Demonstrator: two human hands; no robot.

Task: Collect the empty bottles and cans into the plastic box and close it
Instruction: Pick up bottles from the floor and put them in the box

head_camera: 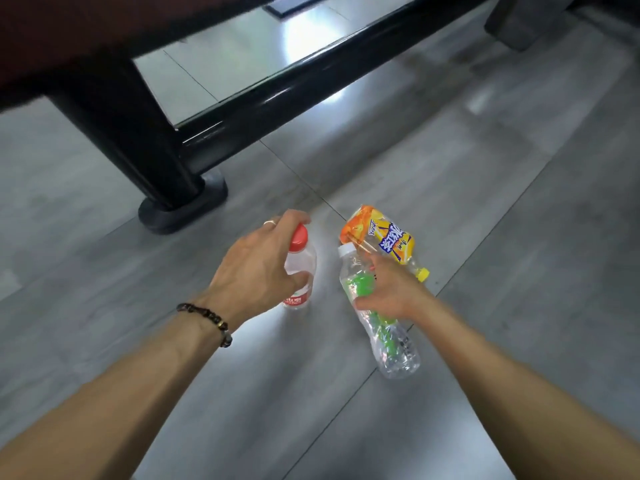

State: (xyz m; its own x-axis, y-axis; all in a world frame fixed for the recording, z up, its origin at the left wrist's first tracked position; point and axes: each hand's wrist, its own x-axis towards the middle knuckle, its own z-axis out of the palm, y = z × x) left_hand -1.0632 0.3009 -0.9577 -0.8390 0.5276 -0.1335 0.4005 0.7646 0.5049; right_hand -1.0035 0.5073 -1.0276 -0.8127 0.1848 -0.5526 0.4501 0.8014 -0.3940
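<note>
1. Both forearms reach in from the bottom edge, over a grey tiled floor [519, 202]. A dark beaded bracelet [207, 318] sits on the left wrist.
2. Right hand [391, 292] is clamped around two bottles at once, fingers wrapped over their middles.
3. Nearest of these: a clear bottle with a green label [377, 320]. It is tilted; the base sticks out of the grip toward the camera and its white cap pokes out on the far side, toward the left hand.
4. The second one in the same grip is an orange-labelled bottle [384, 240]. Its yellow cap points down and right, just past the knuckles; the crumpled base rises away from the grip on the far side. The two bottles cross under the fingers, touching.
5. Left hand [256, 268] is closed on a clear bottle with a red cap [299, 268]. Fingers curl over the cap and shoulder, thumb presses the side lower down. The bottle stands roughly upright; cannot tell if its base touches the floor or is just above it. There is a ring on one finger.
6. The two grips are near each other, a gap of floor between them.
7. Beyond the left grip: a black furniture leg [149, 150] on a rounded foot, with a black crossbar [311, 84] running up and right.
8. Plastic box is out of frame.
</note>
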